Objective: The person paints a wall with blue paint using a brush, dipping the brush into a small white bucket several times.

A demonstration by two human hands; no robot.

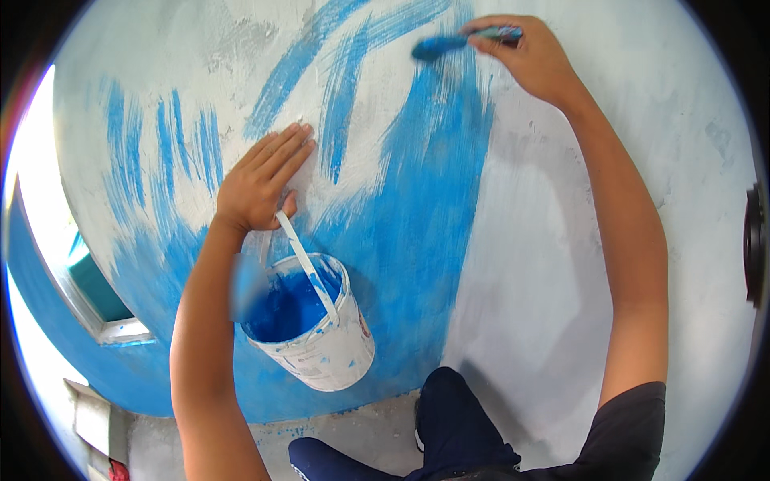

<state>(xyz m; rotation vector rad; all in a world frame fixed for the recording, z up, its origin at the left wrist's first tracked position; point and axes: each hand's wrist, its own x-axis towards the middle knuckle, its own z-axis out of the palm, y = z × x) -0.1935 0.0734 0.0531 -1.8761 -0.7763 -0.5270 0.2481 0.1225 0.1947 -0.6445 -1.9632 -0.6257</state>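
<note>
My right hand (531,62) pinches the handle of a paintbrush (438,48), its bristles blue and touching or very near the wall at the upper middle. The brush is slightly blurred. My left hand (261,183) lies with fingers stretched flat toward the pale wall (545,240). From its thumb side hangs a white paint bucket (333,354) by its white handle (308,268). The bucket tilts, its mouth toward me, with blue paint (290,309) inside and splashes on its rim. Where the handle meets my palm is partly hidden.
Blue paint (417,264) covers the wall's lower middle, with streaks above. A window frame (120,329) opens at the left. A dark object (752,247) sits at the right edge. My knees (457,413) are near the wall's foot, above a speckled grey floor (353,433).
</note>
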